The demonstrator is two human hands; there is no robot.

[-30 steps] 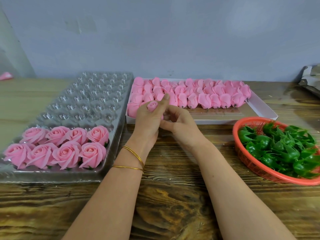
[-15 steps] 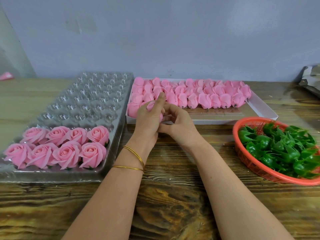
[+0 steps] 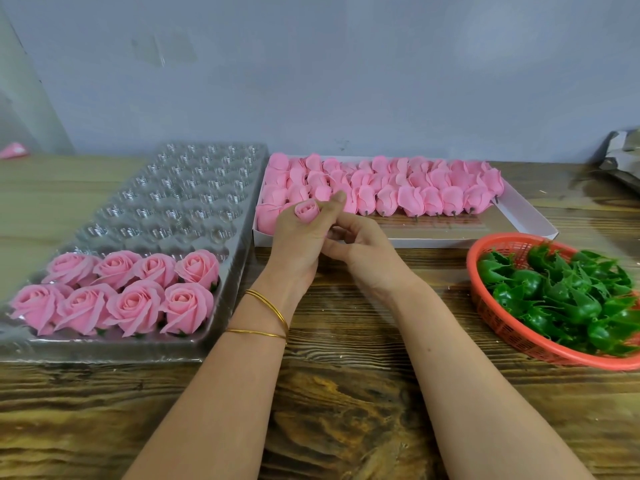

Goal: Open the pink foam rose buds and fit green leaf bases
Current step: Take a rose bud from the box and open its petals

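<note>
Editor: Setting first. What took up most of the frame?

Photographer: Wood-grain table (image 3: pixel 346 410), mostly. It ran across the whole foreground below a plain grey wall (image 3: pixel 346 81). On its left side lay a clear plastic cavity tray (image 3: pixel 173 202), with eight opened pink roses (image 3: pixel 131 292) seated in two rows of four at its near end.

Editor: And the stock?

Photographer: A shallow white box (image 3: pixel 519 225) sat just to the right of the tray. Closed pink buds (image 3: pixel 415 188) were packed in rows along its far side, lying down with their short stems pointing toward the person. A red mesh basket (image 3: pixel 502 327) at the right edge held a heap of green leaf bases (image 3: pixel 561 299). Some crumpled grey sheeting (image 3: pixel 620 157) showed behind it, by the wall.

Editor: What were the hands doing?

Photographer: Both met over the table, in front of the box's near left corner. The left grip (image 3: pixel 298 240) was closed around a single pink bud (image 3: pixel 307 210), which poked out above the curled fingers, its spiral centre turned toward the camera. The right grip (image 3: pixel 367 251) was pressed against the left one, fingers curled just below the bud. The left hand hid whether they pinched the bud's lower part, so I could not tell.

Editor: Any small details?

Photographer: Two thin gold bangles (image 3: pixel 266 306) circled the left wrist, and a pink scrap (image 3: pixel 14 150) lay at the far left edge.
</note>
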